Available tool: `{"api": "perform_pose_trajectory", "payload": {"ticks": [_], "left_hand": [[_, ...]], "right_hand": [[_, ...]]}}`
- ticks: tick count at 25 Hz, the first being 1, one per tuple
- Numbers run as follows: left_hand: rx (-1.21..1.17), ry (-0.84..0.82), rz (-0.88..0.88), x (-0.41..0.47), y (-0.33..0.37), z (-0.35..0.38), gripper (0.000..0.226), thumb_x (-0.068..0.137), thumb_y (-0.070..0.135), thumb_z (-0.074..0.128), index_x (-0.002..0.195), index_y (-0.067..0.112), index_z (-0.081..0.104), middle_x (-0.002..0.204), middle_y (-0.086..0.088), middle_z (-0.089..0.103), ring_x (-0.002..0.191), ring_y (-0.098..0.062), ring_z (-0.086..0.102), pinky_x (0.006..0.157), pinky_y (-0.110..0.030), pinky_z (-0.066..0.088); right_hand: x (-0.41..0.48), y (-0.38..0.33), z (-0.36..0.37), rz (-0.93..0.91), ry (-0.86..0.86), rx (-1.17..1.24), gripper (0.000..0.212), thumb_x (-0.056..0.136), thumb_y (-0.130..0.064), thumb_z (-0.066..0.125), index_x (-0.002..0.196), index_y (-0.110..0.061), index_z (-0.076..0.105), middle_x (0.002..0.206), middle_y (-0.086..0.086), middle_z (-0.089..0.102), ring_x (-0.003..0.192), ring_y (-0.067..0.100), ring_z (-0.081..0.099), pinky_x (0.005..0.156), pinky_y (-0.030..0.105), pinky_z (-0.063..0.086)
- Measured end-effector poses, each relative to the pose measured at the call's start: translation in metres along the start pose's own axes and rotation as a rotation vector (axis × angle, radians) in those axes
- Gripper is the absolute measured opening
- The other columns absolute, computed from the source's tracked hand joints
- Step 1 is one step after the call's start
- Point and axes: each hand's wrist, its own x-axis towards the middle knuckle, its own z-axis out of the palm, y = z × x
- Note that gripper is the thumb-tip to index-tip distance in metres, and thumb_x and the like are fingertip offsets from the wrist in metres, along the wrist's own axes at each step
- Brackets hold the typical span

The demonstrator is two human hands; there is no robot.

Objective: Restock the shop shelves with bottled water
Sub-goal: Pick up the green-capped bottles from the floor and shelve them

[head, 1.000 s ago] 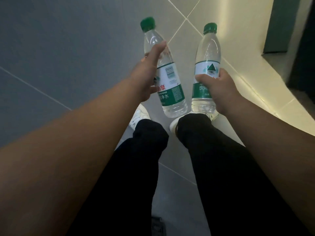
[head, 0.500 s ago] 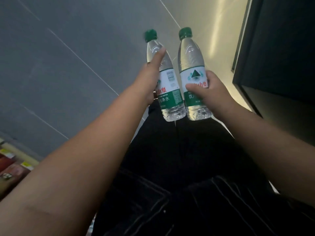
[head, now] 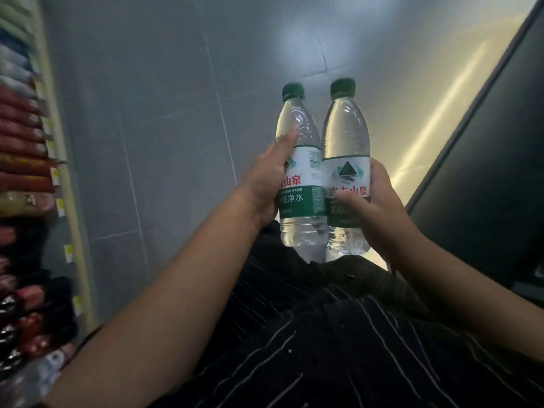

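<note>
Water bottle (head: 300, 184) gripped in your left hand (head: 265, 184) sits right against the other bottle (head: 346, 142) clamped in your right hand (head: 382, 207), so swinging toward the shelf (head: 59, 160) could knock one loose.

Grey tiled floor (head: 164, 113), crossed by pale grout lines. At left, cream-edged shelf (head: 63, 172) holding blurred red packets (head: 23, 142), price tags (head: 68, 249) along its edge.

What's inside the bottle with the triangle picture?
Clear water shows in the bottle above and below its label. The label and the right hand hide the middle part.
</note>
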Motion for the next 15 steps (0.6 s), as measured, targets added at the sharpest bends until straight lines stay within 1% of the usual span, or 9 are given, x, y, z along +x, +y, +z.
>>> {"api": "perform_pose_trajectory", "payload": {"ticks": [2, 3, 6, 7, 9, 11, 13, 15], "left_hand": [[-0.167, 0.073, 0.11, -0.034, -0.018, 0.009, 0.061, 0.092, 0.046, 0.057, 0.137, 0.007, 0.045, 0.124, -0.029, 0.061, 0.103, -0.041, 0.064, 0.089, -0.057, 0.054], [-0.219, 0.117, 0.167, -0.054, -0.029, 0.013, 0.06, 0.091, 0.045, 0.059, 0.137, 0.009, 0.045, 0.122, -0.026, 0.063, 0.102, -0.04, 0.065, 0.088, -0.057, 0.054], [-0.255, 0.211, 0.262, -0.103, -0.056, 0.023, 0.054, 0.092, 0.043, 0.058, 0.134, 0.013, 0.044, 0.117, -0.02, 0.066, 0.101, -0.037, 0.068, 0.089, -0.056, 0.054], [-0.264, 0.241, 0.284, -0.12, -0.066, 0.023, 0.051, 0.093, 0.043, 0.057, 0.133, 0.014, 0.044, 0.116, -0.019, 0.067, 0.101, -0.037, 0.068, 0.088, -0.055, 0.055], [-0.315, 0.318, 0.337, -0.155, -0.089, 0.016, 0.049, 0.095, 0.044, 0.055, 0.132, 0.013, 0.044, 0.111, -0.019, 0.067, 0.096, -0.034, 0.069, 0.085, -0.05, 0.057], [-0.384, 0.361, 0.379, -0.189, -0.112, 0.008, 0.054, 0.095, 0.046, 0.052, 0.133, 0.008, 0.045, 0.107, -0.019, 0.065, 0.091, -0.032, 0.068, 0.079, -0.044, 0.058], [-0.454, 0.431, 0.406, -0.225, -0.141, -0.004, 0.057, 0.095, 0.049, 0.049, 0.13, 0.004, 0.048, 0.101, -0.019, 0.063, 0.087, -0.031, 0.066, 0.074, -0.039, 0.057], [-0.525, 0.513, 0.45, -0.265, -0.173, -0.014, 0.055, 0.094, 0.048, 0.048, 0.126, 0.003, 0.05, 0.099, -0.021, 0.061, 0.087, -0.031, 0.064, 0.076, -0.041, 0.055]], "right_hand": [[-0.025, -0.01, -0.007, -0.02, -0.135, 0.012, 0.052, 0.082, -0.024, 0.055, 0.131, -0.02, 0.037, 0.116, 0.004, 0.059, 0.098, 0.02, 0.067, 0.071, 0.031, 0.059], [-0.038, -0.014, -0.01, -0.037, -0.205, -0.015, 0.05, 0.081, -0.026, 0.052, 0.129, -0.021, 0.039, 0.115, 0.003, 0.059, 0.097, 0.019, 0.067, 0.069, 0.029, 0.058], [-0.069, -0.022, -0.011, -0.091, -0.333, -0.084, 0.046, 0.081, -0.028, 0.046, 0.126, -0.021, 0.041, 0.115, 0.005, 0.06, 0.096, 0.019, 0.066, 0.068, 0.027, 0.057], [-0.079, -0.024, -0.007, -0.102, -0.366, -0.106, 0.045, 0.081, -0.029, 0.045, 0.126, -0.022, 0.042, 0.114, 0.005, 0.06, 0.094, 0.016, 0.067, 0.067, 0.026, 0.057], [-0.101, -0.028, 0.01, -0.138, -0.454, -0.168, 0.042, 0.08, -0.032, 0.043, 0.122, -0.025, 0.043, 0.113, 0.002, 0.059, 0.093, 0.012, 0.066, 0.066, 0.021, 0.056], [-0.122, -0.03, 0.028, -0.178, -0.545, -0.238, 0.035, 0.08, -0.036, 0.042, 0.115, -0.03, 0.043, 0.113, -0.002, 0.058, 0.095, 0.011, 0.064, 0.067, 0.019, 0.056], [-0.148, -0.025, 0.052, -0.207, -0.654, -0.29, 0.03, 0.081, -0.036, 0.04, 0.111, -0.034, 0.043, 0.111, -0.006, 0.058, 0.092, 0.004, 0.065, 0.065, 0.016, 0.055], [-0.178, -0.016, 0.076, -0.227, -0.762, -0.322, 0.027, 0.084, -0.034, 0.041, 0.111, -0.034, 0.044, 0.109, -0.007, 0.059, 0.089, -0.001, 0.065, 0.064, 0.014, 0.053]]}}
